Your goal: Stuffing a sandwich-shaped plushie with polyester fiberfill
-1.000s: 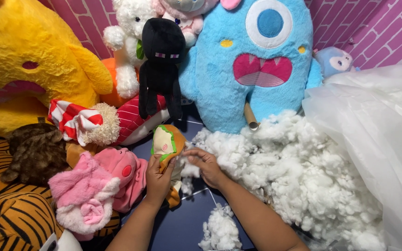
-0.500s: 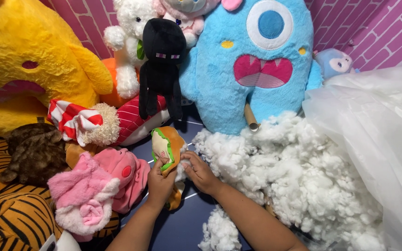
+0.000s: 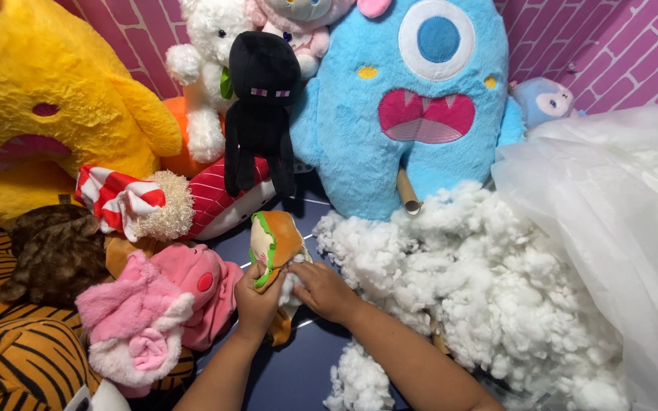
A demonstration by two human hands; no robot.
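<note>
Left hand (image 3: 257, 304) grips burger plush (image 3: 274, 242) | right hand (image 3: 321, 289) pinches stuffing (image 3: 289, 283) | fluff pile (image 3: 481, 289) crowds right

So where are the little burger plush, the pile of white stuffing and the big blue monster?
burger plush (image 3: 274, 237), head view, on its orange top.
white stuffing pile (image 3: 481, 281), head view, on the middle of the heap.
blue monster (image 3: 359, 152), head view, on its furry body left of the mouth.

Translucent white plastic bag (image 3: 611, 228), right
</note>
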